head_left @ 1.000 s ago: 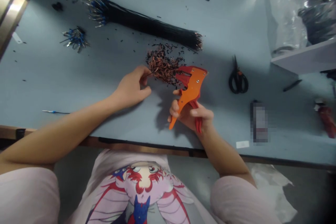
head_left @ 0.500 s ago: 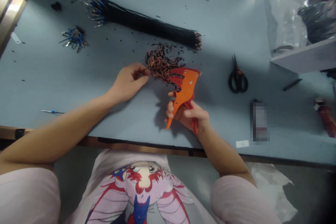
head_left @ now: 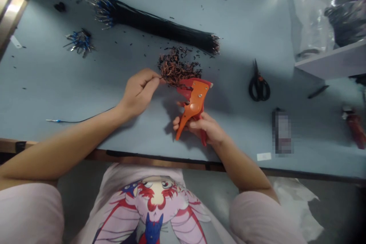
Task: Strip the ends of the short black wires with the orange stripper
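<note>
My left hand (head_left: 141, 91) pinches a thin black wire (head_left: 85, 121) near one end. The wire runs back under my left forearm to a blue and silver terminal at the left. In my right hand (head_left: 207, 126) is an orange and red wire stripper (head_left: 195, 103), its handles gripped and its red jaws pointing left. The wire's tip lies close to those jaws; whether it touches them I cannot tell. Just beyond is a heap of copper and black wire scraps (head_left: 175, 66). A long bundle of black wires (head_left: 160, 26) lies behind it, blue terminals at its left end.
A small pile of blue terminals (head_left: 81, 42) lies at the left. Black scissors (head_left: 259, 85), a pixelated dark object (head_left: 282, 131) and a red-handled tool (head_left: 354, 127) are on the right. Clear plastic bags (head_left: 313, 19) stand at the back right behind a pale panel (head_left: 331, 61).
My right hand has brought the wire stripper left and slightly nearer to me, toward the wire. My left hand has shifted slightly, and more of the wire shows beside my forearm.
</note>
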A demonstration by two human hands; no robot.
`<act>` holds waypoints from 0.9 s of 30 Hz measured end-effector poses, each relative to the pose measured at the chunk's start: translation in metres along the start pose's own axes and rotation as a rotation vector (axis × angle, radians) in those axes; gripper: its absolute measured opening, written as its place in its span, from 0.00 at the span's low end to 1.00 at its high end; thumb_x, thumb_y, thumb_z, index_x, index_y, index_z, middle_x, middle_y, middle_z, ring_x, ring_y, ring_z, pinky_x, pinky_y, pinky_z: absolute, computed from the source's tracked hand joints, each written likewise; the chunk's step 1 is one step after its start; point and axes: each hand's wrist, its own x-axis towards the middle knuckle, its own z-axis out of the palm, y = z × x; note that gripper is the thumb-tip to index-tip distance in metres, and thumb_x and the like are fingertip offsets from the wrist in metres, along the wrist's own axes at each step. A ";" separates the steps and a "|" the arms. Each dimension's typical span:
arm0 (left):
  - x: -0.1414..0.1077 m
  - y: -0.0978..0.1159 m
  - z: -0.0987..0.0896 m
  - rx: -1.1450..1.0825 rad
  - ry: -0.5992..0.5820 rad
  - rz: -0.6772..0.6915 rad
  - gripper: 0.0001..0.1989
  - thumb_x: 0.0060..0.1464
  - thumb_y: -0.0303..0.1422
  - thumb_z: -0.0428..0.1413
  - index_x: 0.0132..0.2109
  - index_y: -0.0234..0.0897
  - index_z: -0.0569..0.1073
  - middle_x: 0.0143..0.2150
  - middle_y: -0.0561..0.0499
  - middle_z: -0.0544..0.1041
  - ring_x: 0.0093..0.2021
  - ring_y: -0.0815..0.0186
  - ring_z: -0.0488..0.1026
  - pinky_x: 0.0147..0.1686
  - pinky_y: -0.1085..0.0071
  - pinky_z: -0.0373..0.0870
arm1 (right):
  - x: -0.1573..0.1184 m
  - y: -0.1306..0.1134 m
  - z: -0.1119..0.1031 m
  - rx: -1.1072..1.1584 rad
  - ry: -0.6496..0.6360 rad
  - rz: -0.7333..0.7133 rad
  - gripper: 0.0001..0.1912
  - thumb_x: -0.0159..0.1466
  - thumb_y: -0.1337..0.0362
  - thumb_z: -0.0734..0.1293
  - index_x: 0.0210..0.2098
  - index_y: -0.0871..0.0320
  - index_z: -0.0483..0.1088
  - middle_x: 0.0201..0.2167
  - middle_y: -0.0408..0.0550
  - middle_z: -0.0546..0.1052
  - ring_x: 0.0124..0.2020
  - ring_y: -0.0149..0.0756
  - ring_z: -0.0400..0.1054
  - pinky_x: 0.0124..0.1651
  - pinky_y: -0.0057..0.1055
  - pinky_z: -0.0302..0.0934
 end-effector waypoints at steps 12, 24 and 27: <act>-0.007 0.006 0.002 0.008 -0.065 0.206 0.09 0.60 0.31 0.51 0.37 0.37 0.75 0.33 0.51 0.77 0.32 0.70 0.70 0.33 0.72 0.65 | -0.003 -0.003 0.005 0.112 -0.095 0.015 0.31 0.55 0.67 0.67 0.58 0.59 0.60 0.35 0.49 0.78 0.35 0.42 0.74 0.39 0.45 0.68; -0.011 0.008 0.003 0.076 -0.193 0.301 0.10 0.59 0.28 0.49 0.38 0.33 0.75 0.29 0.51 0.73 0.29 0.70 0.67 0.32 0.73 0.62 | -0.010 -0.004 0.009 0.037 -0.114 0.048 0.23 0.59 0.61 0.68 0.52 0.61 0.64 0.32 0.49 0.77 0.32 0.41 0.74 0.37 0.43 0.70; -0.011 0.008 0.002 0.131 -0.193 0.292 0.11 0.58 0.29 0.49 0.37 0.34 0.76 0.28 0.51 0.73 0.28 0.70 0.67 0.30 0.72 0.61 | -0.011 -0.003 0.010 0.003 -0.103 0.035 0.21 0.60 0.60 0.68 0.50 0.62 0.65 0.32 0.51 0.77 0.32 0.42 0.74 0.36 0.43 0.70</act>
